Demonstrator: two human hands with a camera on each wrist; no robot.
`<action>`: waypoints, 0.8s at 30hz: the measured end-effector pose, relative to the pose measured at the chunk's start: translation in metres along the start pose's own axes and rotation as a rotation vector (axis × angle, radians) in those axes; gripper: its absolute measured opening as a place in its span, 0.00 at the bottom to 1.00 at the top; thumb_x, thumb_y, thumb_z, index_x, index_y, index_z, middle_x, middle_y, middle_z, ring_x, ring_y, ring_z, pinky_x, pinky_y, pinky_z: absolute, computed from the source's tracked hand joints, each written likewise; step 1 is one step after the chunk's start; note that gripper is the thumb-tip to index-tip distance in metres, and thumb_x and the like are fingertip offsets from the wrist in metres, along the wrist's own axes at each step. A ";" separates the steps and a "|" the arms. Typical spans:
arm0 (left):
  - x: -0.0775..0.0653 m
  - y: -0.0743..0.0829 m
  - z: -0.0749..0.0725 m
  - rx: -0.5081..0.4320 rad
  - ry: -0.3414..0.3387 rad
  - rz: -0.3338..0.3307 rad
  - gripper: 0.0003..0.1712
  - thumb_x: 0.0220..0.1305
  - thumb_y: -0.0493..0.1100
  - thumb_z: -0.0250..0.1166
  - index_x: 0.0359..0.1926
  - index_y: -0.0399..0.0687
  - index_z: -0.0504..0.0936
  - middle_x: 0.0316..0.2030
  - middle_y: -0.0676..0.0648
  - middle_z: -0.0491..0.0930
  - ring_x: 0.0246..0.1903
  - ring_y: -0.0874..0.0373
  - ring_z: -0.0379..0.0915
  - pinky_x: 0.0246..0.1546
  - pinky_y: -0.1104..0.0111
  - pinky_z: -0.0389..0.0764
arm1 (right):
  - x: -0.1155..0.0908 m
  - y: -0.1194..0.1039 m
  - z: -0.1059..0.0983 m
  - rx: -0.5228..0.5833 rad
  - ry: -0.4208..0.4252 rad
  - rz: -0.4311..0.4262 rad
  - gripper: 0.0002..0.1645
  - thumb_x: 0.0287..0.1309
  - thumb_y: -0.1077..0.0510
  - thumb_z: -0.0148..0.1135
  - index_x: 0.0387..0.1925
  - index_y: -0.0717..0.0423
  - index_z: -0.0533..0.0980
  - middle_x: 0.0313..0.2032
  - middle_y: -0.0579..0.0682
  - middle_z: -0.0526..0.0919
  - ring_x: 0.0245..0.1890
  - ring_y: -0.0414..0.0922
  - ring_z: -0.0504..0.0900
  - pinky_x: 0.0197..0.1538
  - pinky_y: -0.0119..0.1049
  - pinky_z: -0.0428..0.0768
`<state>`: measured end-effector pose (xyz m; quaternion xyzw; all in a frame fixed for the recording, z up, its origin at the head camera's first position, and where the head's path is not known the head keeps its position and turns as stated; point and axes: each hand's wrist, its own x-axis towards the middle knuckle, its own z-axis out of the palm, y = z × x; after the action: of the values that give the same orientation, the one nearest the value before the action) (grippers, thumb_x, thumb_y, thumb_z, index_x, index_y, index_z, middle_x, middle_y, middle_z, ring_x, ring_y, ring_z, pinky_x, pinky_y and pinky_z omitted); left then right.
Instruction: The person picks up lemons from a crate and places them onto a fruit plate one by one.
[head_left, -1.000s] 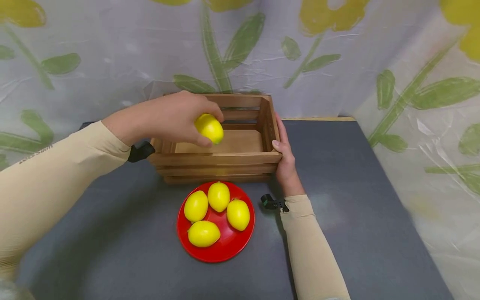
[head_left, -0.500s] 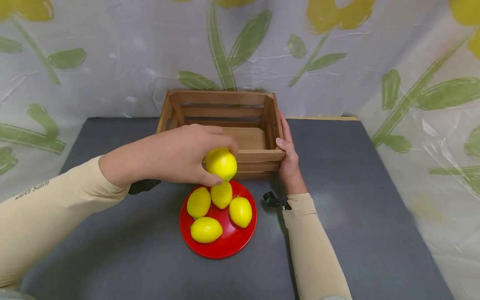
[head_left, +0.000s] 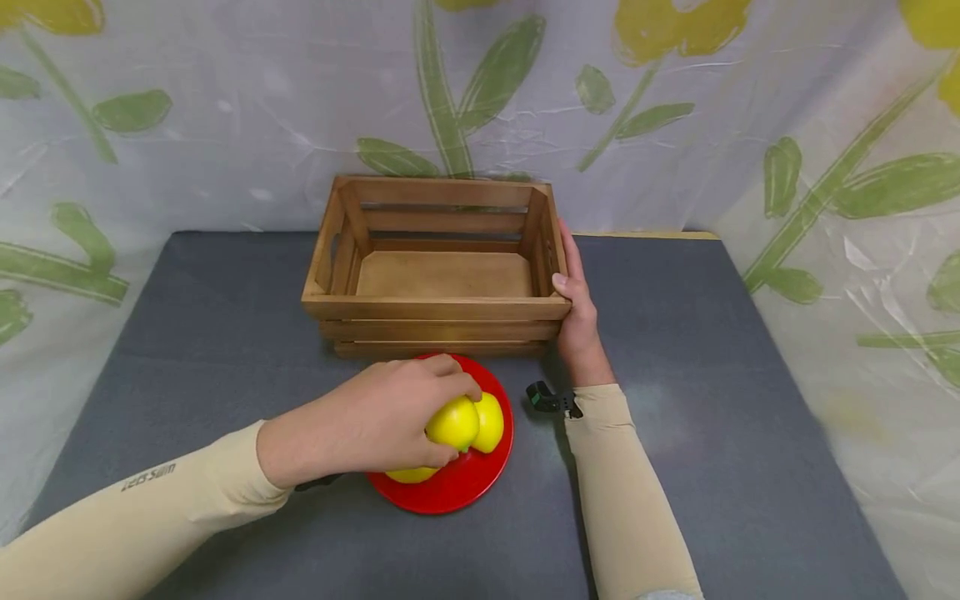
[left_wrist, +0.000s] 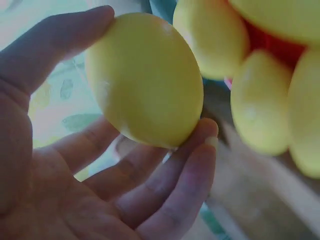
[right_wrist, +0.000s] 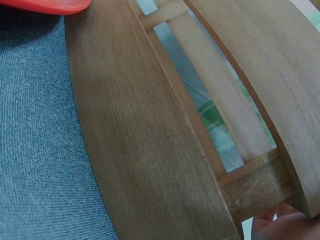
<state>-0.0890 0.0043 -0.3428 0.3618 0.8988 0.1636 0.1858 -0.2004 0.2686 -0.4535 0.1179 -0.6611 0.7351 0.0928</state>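
Observation:
Pinched between the thumb and fingers of my left hand (head_left: 375,417) is a yellow lemon (left_wrist: 145,80), held over a red plate (head_left: 450,496). More lemons lie on that plate; one lemon (head_left: 490,422) shows at its right, and my hand hides most of the others in the head view. Several of them appear beyond the held one in the left wrist view. Behind the plate stands a slatted wooden crate (head_left: 442,310). My right hand (head_left: 579,321) grips the crate's right end, thumb at the rim and fingers along the outer side.
The grey cloth-covered table (head_left: 675,400) carries everything. A plastic sheet (head_left: 262,100) painted with flowers hangs behind the crate and along the right side. The crate's front wall stands close to the plate's far edge.
My left hand has come from over the crate toward me and down to the plate, bringing the lemon with it. My right hand stays at the crate's right end.

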 end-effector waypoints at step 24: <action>-0.005 -0.004 0.060 -0.011 0.083 -0.011 0.31 0.56 0.52 0.82 0.60 0.55 0.85 0.51 0.50 0.79 0.36 0.61 0.74 0.40 0.67 0.83 | 0.000 0.000 0.000 0.030 0.005 0.008 0.51 0.63 0.45 0.45 0.88 0.35 0.50 0.85 0.34 0.52 0.83 0.53 0.54 0.81 0.69 0.49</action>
<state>-0.0608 0.0078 -0.3955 0.3489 0.9067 0.1825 0.1511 -0.2008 0.2688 -0.4539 0.1146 -0.6504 0.7455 0.0898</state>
